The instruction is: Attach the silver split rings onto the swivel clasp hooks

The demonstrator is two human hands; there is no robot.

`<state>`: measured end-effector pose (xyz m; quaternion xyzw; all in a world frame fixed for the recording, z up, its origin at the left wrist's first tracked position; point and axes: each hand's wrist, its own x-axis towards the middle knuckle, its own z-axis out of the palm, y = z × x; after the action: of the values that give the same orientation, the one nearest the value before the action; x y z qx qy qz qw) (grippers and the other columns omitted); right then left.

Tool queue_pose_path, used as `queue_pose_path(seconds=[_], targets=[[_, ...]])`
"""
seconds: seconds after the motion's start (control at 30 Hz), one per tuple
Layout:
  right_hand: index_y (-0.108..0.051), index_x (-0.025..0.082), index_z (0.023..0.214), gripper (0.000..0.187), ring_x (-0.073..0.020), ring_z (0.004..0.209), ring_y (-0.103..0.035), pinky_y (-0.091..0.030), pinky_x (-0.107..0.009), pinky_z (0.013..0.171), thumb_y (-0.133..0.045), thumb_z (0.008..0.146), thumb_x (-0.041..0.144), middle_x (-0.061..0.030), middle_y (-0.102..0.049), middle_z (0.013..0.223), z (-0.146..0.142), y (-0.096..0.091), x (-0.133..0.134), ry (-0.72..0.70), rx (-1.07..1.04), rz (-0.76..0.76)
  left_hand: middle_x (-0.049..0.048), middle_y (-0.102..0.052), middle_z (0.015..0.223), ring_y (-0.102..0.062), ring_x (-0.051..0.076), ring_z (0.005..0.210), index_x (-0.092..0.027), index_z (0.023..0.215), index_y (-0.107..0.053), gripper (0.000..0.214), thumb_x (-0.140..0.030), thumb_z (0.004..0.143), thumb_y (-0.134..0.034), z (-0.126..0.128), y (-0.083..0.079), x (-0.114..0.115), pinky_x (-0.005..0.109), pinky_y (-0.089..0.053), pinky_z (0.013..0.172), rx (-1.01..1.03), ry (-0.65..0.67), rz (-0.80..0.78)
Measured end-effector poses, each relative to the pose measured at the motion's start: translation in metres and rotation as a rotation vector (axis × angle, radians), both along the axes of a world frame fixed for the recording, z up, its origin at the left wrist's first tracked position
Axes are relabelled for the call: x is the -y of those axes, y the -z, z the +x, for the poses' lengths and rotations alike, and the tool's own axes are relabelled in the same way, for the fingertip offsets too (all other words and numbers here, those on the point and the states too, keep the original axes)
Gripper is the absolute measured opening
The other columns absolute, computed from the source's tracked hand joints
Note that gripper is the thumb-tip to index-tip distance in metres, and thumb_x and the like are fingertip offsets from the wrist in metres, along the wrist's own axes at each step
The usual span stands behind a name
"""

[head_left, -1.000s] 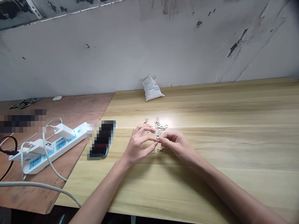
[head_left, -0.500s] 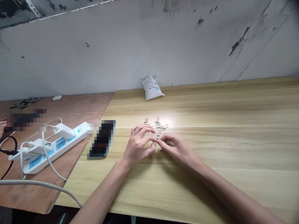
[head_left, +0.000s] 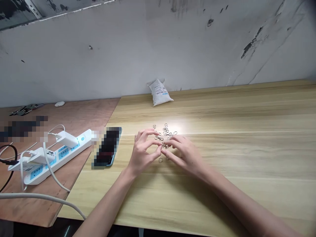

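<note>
A pale wood worktop point(head_left: 247, 158) spreads under everything, and on the darker board to the left a white power strip point(head_left: 63, 152) with its cables lies well apart from the work. The left hand point(head_left: 144, 153) and right hand point(head_left: 189, 154) meet over the middle. Left of them is a phone point(head_left: 106, 144), and at the far edge, by the wall, a white bag point(head_left: 161, 93); neither stands in the way. Just beyond the fingertips lie more clasps point(head_left: 170, 134), some bunched. What matters most is the metal clasp point(head_left: 165, 145) between the hands, its long axis seemingly left to right: the left hand's thumb and forefinger are pinched together on its left end, while the right hand's fingers lie over its right side, partly hiding it; whether they grip cannot be told. On the near side is a small ring point(head_left: 160, 160), loose below the fingertips.
</note>
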<state>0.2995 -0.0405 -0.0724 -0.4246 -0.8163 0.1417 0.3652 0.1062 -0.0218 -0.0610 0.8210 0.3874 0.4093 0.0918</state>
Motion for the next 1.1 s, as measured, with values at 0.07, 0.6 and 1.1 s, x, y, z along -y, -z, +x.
queue_pose_path(seconds=[0.07,0.6,1.1], targets=[[-0.065,0.021,0.085,0.02,-0.0171,0.083,-0.059,-0.043,-0.033,0.077,-0.052,0.096,0.031,-0.0044,-0.065,0.087,-0.001,-0.001,0.0,-0.068,-0.078,-0.127,0.0038,-0.066,0.109,-0.054,0.026,0.117,-0.023,0.078,-0.068,0.009,-0.015,0.082,-0.065,0.001,0.0,0.002,0.046,-0.04,0.101,-0.021,0.01,0.047],[-0.066,0.019,0.096,0.022,-0.0158,0.075,-0.051,-0.039,-0.033,0.081,-0.047,0.095,0.009,-0.0025,-0.066,0.08,0.007,0.0,-0.002,-0.112,0.315,0.512,0.0024,-0.06,0.126,-0.043,0.025,0.132,-0.022,0.08,-0.066,0.009,-0.015,0.084,-0.063,-0.002,0.005,-0.001,0.048,-0.032,0.111,-0.129,0.098,-0.3],[-0.065,0.016,0.086,0.024,-0.0162,0.072,-0.05,-0.04,-0.031,0.064,-0.046,0.094,0.005,-0.0049,-0.067,0.082,0.002,0.005,0.002,-0.237,0.396,0.407,0.0022,-0.059,0.128,-0.042,0.025,0.132,-0.022,0.079,-0.064,0.009,-0.017,0.085,-0.06,-0.014,0.003,-0.007,0.049,-0.031,0.11,-0.317,0.058,-0.233]])
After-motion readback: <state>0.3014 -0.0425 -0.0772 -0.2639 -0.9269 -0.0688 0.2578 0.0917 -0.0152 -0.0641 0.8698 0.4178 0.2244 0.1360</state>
